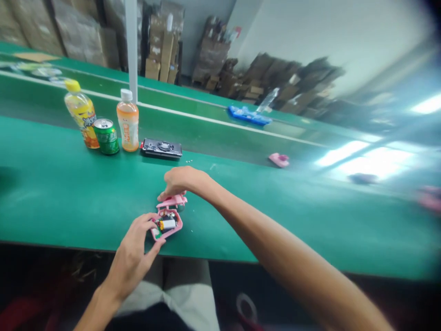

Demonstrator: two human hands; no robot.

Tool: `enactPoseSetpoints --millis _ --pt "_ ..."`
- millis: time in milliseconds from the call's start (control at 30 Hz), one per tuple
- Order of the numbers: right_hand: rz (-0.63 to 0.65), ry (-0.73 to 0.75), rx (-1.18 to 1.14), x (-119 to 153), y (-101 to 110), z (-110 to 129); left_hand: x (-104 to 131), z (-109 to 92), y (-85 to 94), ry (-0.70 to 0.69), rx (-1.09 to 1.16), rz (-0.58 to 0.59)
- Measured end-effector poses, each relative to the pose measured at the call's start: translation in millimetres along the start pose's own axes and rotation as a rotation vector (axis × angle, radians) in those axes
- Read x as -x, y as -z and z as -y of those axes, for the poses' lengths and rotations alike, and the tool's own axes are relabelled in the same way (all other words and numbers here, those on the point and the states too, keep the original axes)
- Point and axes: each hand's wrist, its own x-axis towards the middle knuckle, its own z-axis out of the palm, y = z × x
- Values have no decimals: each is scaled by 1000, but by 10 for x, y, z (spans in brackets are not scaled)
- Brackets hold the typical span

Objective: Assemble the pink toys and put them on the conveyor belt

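An open pink plastic housing [179,224] rests on the green table near its front edge. Inside it show a white battery-like block [168,224], wires and a bit of green circuit board. My left hand [138,241] grips the housing's left side, thumb at the lower edge and fingers at the upper left. Just behind the housing, a second pink part [172,201] stands tilted, with my right hand [177,181] closed on its top. The right fingertips are partly hidden behind the wrist and that part.
Behind my hands stand a yellow-capped bottle [82,115], a green can [106,137], an orange drink bottle [127,122] and a black device [161,148]. Farther right are a pink piece [279,160] and a blue tray [248,115]. The table's front edge [223,261] runs close to me.
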Motion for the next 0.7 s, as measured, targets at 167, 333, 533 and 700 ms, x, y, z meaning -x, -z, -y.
enactPoseSetpoints --millis 167,333,533,700 --pt "-269 328 -149 618 -125 -240 -79 -68 40 206 635 -203" --pt "-464 569 -295 929 -300 -317 -295 -177 38 402 752 -266" --pt "-387 636 -275 936 -166 -333 -497 -244 95 440 819 -116" --pt "-353 601 -231 911 -29 -288 -591 -234 110 476 921 -69"
